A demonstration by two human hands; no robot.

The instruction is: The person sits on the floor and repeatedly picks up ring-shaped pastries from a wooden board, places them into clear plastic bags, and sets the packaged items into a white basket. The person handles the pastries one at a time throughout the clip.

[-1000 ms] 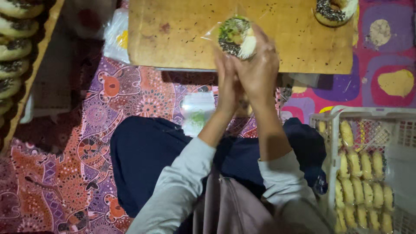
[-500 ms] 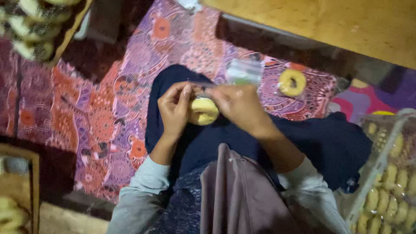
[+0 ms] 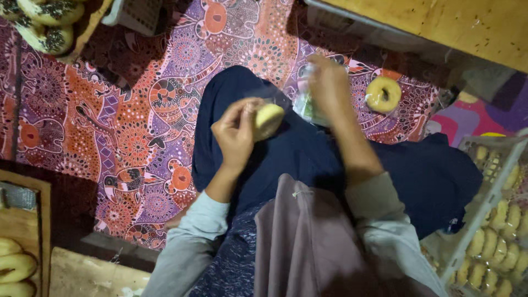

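Note:
My left hand (image 3: pixel 237 132) holds a pale yellow doughnut (image 3: pixel 268 119) in a thin clear plastic wrap, above my dark blue lap. My right hand (image 3: pixel 329 83) is blurred and reaches forward to a stack of clear plastic bags (image 3: pixel 306 104) lying by my knee; whether it grips one I cannot tell. A plain ring doughnut (image 3: pixel 383 94) lies on the patterned cloth to the right of that hand.
A colourful patterned cloth (image 3: pixel 137 110) covers the floor. A wooden table (image 3: pixel 467 25) edges the top right. A white plastic crate (image 3: pixel 498 220) with several doughnuts stands at the right. Sprinkled doughnuts (image 3: pixel 47 22) sit on a tray at top left, more pastries (image 3: pixel 14 264) bottom left.
Both hands came down from the table to my lap with the wrapped doughnut. Now they have parted: the left keeps the doughnut, the right has moved forward to the bags.

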